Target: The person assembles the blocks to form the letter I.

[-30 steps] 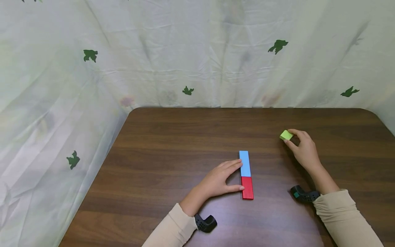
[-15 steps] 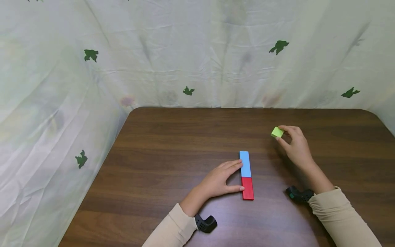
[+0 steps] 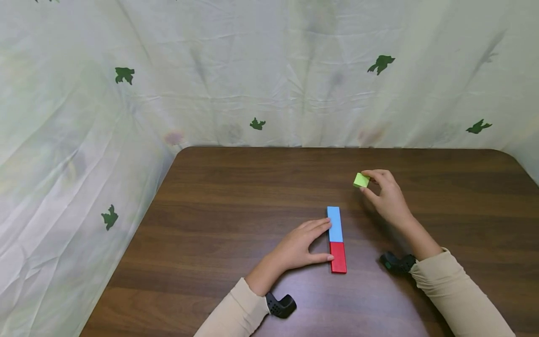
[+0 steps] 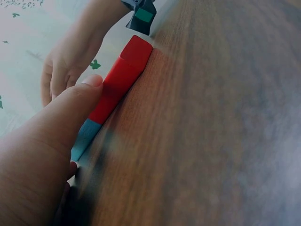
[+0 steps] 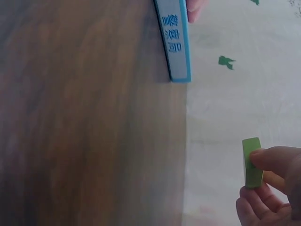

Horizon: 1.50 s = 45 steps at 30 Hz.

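A light blue block [image 3: 335, 224] and a red block [image 3: 338, 258] lie end to end in a line on the table, the blue one farther away. My left hand [image 3: 296, 244] rests along their left side, its fingertips touching the blue block and its thumb touching the red one. Above the table, beyond the blue block and to its right, my right hand [image 3: 390, 199] pinches a small green block [image 3: 360, 180] between thumb and fingers. In the right wrist view, printed characters show on the side of the blue block [image 5: 176, 42], and the green block [image 5: 253, 162] is held off the table.
The brown wood-grain table [image 3: 236, 187] has rounded far corners. A pale curtain [image 3: 278, 70] with dark green leaf-like shapes hangs behind it and to the left. Black wrist cameras sit on the left wrist [image 3: 281, 306] and right wrist [image 3: 397, 263].
The right hand has carried the green block leftward and slightly away, closer to the far end of the blue block. The left hand and the two blocks beside it stay put.
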### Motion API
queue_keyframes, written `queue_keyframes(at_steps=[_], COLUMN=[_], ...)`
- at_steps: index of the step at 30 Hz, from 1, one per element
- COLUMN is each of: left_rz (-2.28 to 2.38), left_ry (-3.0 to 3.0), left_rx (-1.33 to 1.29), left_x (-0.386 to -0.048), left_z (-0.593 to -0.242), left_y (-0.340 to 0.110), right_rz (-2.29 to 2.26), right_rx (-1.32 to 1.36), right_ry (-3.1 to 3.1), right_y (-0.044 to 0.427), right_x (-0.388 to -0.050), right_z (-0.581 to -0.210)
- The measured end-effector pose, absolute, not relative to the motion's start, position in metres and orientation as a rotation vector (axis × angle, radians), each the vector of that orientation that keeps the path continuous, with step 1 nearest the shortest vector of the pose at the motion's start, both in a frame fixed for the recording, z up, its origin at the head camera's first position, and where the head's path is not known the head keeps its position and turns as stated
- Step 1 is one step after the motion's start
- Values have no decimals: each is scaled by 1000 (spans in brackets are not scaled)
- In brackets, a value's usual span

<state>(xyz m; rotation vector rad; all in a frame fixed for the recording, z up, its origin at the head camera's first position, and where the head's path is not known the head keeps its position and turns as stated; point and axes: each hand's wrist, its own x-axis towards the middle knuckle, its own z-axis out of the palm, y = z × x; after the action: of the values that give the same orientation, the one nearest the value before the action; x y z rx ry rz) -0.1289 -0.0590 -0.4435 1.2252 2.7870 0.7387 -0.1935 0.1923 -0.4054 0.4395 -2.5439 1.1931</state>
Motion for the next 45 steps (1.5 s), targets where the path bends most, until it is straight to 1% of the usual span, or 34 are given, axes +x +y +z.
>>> queue_keyframes(at_steps=[15, 21, 34, 45], left_rz=[746, 751, 753, 755], left_ry=[2770, 2781, 2772, 2766], left_rx=[1203, 1222, 1216, 1205], left_x=[-128, -128, -128, -128], left_z=[-442, -443, -443, -442], left_y=[-58, -58, -58, -59], right_rz=[1151, 1224, 1276, 1253], right_rx=[618, 662, 659, 724], right_ry=[-2597, -2603, -2722, -2724], right_y=[172, 166, 160, 159], right_x=[-200, -204, -211, -212], right_z=[-416, -423, -434, -437])
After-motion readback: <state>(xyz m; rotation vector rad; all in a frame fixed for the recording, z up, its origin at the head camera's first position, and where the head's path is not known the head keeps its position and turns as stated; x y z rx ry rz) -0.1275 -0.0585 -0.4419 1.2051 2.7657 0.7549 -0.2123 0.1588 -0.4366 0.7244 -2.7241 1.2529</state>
